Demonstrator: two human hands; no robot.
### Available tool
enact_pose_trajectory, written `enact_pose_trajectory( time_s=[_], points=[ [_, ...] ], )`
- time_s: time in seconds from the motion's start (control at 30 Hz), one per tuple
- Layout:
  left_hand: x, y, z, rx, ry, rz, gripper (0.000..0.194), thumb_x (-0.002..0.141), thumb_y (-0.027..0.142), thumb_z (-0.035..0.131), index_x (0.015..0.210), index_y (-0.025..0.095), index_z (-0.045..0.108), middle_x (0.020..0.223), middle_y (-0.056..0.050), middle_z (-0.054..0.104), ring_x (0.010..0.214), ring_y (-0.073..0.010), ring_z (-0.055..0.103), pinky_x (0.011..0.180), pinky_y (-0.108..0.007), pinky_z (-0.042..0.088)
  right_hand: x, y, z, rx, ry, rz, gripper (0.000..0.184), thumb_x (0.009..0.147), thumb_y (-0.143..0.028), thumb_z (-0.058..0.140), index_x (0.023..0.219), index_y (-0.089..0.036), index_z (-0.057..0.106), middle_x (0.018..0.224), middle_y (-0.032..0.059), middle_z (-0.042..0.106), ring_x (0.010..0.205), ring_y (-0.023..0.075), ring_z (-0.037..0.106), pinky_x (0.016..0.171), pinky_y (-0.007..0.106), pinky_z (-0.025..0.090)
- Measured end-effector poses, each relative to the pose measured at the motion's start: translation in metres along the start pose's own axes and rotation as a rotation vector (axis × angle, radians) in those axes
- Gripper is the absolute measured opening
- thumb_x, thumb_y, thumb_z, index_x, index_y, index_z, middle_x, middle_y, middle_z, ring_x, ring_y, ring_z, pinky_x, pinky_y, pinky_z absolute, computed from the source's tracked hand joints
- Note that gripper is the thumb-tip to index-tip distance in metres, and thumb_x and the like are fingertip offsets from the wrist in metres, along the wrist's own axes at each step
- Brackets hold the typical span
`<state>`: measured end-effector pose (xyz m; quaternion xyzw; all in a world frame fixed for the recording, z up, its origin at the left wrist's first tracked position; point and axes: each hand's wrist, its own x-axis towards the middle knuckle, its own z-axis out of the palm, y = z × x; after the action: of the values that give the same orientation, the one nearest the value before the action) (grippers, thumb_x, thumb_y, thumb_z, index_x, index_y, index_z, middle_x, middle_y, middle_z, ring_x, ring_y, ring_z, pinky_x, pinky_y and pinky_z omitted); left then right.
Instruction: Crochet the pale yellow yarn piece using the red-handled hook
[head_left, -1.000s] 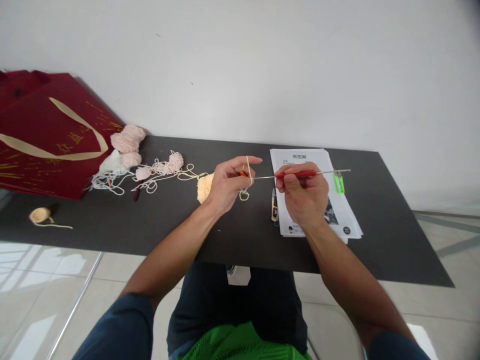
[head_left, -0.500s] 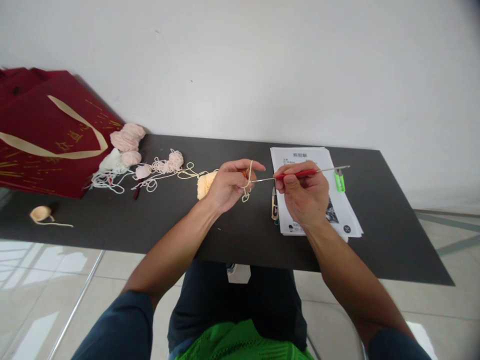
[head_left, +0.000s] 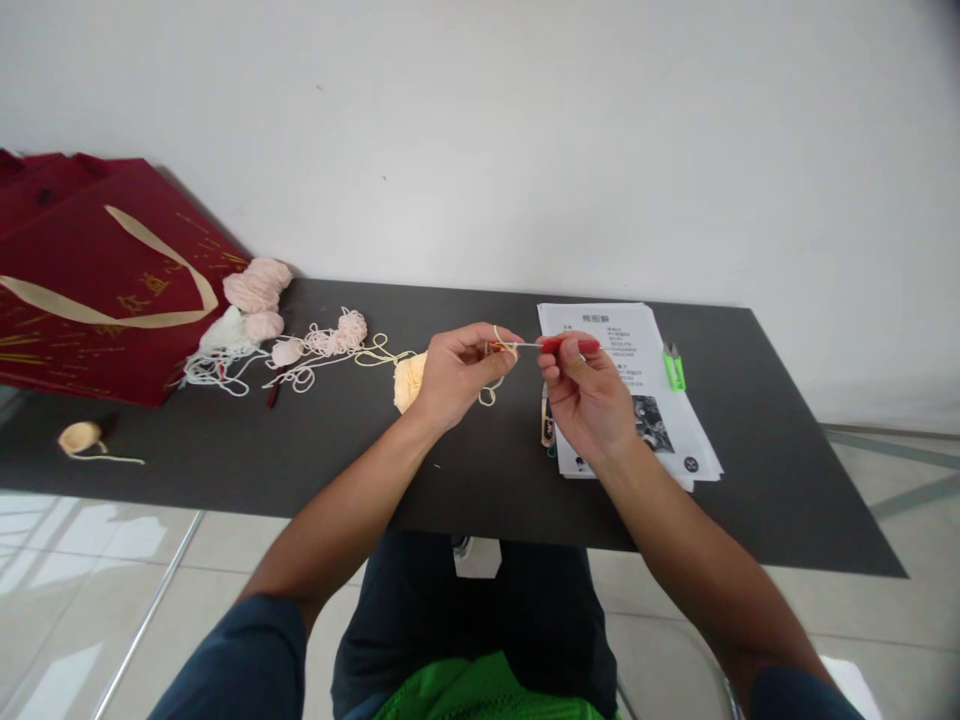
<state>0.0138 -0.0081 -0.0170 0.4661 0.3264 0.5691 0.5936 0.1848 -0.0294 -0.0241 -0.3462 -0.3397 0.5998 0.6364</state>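
Note:
My right hand grips the red handle of a crochet hook, its thin metal shaft pointing left. The hook's tip reaches the fingers of my left hand, which are pinched on pale yellow yarn. A strand loops over the left index finger, and a short length dangles below the fingertips. Something small and orange shows at the left fingertips, too small to name. Just behind my left wrist lies a yellow yarn ball, partly hidden by the hand.
Printed sheets lie under my right hand, with green thread snips on their right edge and another pair of snips at their left. Pink yarn, a red gift bag and a small crocheted piece occupy the left side.
My right hand has moved slightly left and turned, bringing the hook closer to my left hand. The left index finger has curled down and the thumb now presses near the yarn.

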Motion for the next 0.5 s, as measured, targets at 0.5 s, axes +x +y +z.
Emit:
enact_pose_trajectory(
  time_s=[0.5],
  points=[
    [-0.009, 0.006, 0.013, 0.182, 0.115, 0.067, 0.044, 0.075, 0.017, 0.081, 0.119, 0.021, 0.079, 0.074, 0.003, 0.066, 0.064, -0.0088, 0.056, 0.063, -0.023, 0.043, -0.006, 0.012, 0.01, 0.041, -0.01, 0.002, 0.011, 0.089, -0.033, 0.083, 0.094, -0.027, 0.075, 0.096, -0.0042, 0.084, 0.079, 0.0073, 0.078, 0.076, 0.017, 0.068]
  ],
)
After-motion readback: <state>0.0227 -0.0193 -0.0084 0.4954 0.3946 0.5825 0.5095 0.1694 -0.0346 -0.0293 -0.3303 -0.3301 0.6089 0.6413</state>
